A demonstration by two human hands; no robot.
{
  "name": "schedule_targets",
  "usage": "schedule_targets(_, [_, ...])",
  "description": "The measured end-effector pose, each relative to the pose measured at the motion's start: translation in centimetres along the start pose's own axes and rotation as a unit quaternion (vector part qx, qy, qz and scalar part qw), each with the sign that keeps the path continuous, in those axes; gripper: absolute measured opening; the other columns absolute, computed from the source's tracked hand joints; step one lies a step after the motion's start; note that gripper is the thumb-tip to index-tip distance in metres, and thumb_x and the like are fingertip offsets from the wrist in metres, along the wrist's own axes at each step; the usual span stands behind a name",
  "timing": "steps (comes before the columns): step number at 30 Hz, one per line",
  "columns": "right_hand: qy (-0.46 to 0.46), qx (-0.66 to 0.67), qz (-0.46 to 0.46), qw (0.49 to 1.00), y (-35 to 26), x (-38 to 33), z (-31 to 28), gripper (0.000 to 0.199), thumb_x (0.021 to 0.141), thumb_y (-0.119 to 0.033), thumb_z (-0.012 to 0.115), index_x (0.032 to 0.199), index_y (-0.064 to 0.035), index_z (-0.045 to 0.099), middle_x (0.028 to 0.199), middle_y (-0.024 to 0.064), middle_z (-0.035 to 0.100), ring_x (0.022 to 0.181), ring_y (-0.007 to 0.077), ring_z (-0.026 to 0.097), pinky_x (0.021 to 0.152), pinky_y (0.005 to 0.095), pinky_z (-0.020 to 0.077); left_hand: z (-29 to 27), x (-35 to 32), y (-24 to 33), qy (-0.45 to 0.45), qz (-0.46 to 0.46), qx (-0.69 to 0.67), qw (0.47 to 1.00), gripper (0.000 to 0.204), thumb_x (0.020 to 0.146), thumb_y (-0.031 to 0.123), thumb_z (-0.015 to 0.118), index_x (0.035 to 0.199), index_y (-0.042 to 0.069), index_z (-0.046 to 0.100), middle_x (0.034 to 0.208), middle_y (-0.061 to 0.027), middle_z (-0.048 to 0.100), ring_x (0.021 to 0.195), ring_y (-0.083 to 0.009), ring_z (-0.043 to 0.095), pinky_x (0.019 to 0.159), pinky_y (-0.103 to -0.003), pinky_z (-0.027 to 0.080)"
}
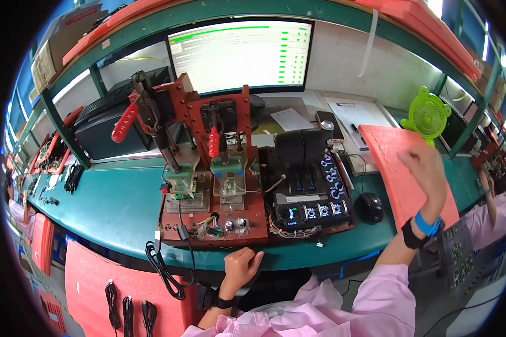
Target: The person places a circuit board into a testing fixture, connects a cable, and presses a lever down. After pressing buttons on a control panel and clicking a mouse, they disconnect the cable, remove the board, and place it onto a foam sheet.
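My left hand point(242, 267) is curled into a loose fist at the bench's front edge, with nothing visible in it. It is just below a red test fixture point(239, 231) with two toggle clamps. The left clamp has a red handle point(125, 122), the right one a red grip point(213, 142); under each is a green block above a clear holder. My right hand point(426, 168) is raised over a pink foam sheet point(396, 185), its fingers curled in and slightly blurred. Whatever those fingers hold, if anything, is hidden. A blue band and a black strap circle that wrist.
Right of the clamps sits a black device point(309, 191) with lit knobs, then a black mouse point(369, 207). Behind stand a monitor point(242, 56) and a green fan point(427, 115). Coiled black cables point(128, 314) lie on pink foam point(87, 281) at lower left. Other people sit at both sides.
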State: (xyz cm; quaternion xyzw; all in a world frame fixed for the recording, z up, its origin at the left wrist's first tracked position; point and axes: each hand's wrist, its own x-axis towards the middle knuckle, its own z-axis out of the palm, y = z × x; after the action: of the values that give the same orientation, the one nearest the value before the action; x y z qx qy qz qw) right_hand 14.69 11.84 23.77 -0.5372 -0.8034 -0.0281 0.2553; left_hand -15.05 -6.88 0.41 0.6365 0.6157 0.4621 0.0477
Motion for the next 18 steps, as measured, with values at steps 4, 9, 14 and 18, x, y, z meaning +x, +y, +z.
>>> schedule_targets(4, [0.018, 0.035, -0.166, 0.985, -9.2, 6.2, 3.2, 0.027, 0.072, -0.030, 0.062, 0.070, -0.0028, 0.061, 0.064, 0.0162, 0.057, 0.060, 0.0332, 0.056, 0.055, 0.0401, 0.0424, 0.0, 0.1, -0.1, 0.005, -0.001, -0.021, 1.000, 0.030, 0.074, 0.009, 0.066, 0.056, 0.001, 0.043, 0.051, -0.0116, 0.041, 0.043, -0.0286, 0.041, 0.040, -0.035, 0.030])
schedule_targets(9, [-0.069, -0.083, -0.262, 0.959, -14.5, 12.3, 17.3, 0.041, 0.080, -0.045, 0.053, 0.079, -0.0056, 0.062, 0.079, 0.0147, 0.063, 0.082, 0.0348, 0.059, 0.073, 0.0459, 0.0432, 0.2, 0.2, 0.0, 0.023, 0.012, -0.026, 0.999, 0.030, 0.074, 0.008, 0.065, 0.056, 0.000, 0.042, 0.051, -0.0125, 0.039, 0.042, -0.0281, 0.039, 0.040, -0.034, 0.028])
schedule_targets(14, [-0.188, 0.031, -0.115, 0.975, -14.3, 13.0, 22.1, 0.051, 0.079, -0.054, 0.048, 0.084, -0.0070, 0.066, 0.088, 0.0113, 0.064, 0.090, 0.0298, 0.059, 0.081, 0.0428, 0.0370, 0.1, -0.2, 0.0, 0.032, 0.006, -0.044, 0.999, 0.031, 0.075, 0.008, 0.065, 0.056, 0.000, 0.042, 0.051, -0.0123, 0.039, 0.042, -0.0280, 0.039, 0.040, -0.034, 0.028])
schedule_targets(18, [-0.146, -0.025, -0.093, 0.984, -14.2, 13.1, 22.7, 0.062, 0.079, -0.061, 0.040, 0.087, -0.0058, 0.067, 0.092, 0.0128, 0.064, 0.088, 0.0299, 0.059, 0.084, 0.0419, 0.0346, 0.0, -0.2, 0.0, 0.020, 0.005, -0.042, 0.999, 0.030, 0.075, 0.009, 0.065, 0.056, 0.000, 0.043, 0.050, -0.0123, 0.039, 0.042, -0.0281, 0.038, 0.040, -0.034, 0.028])
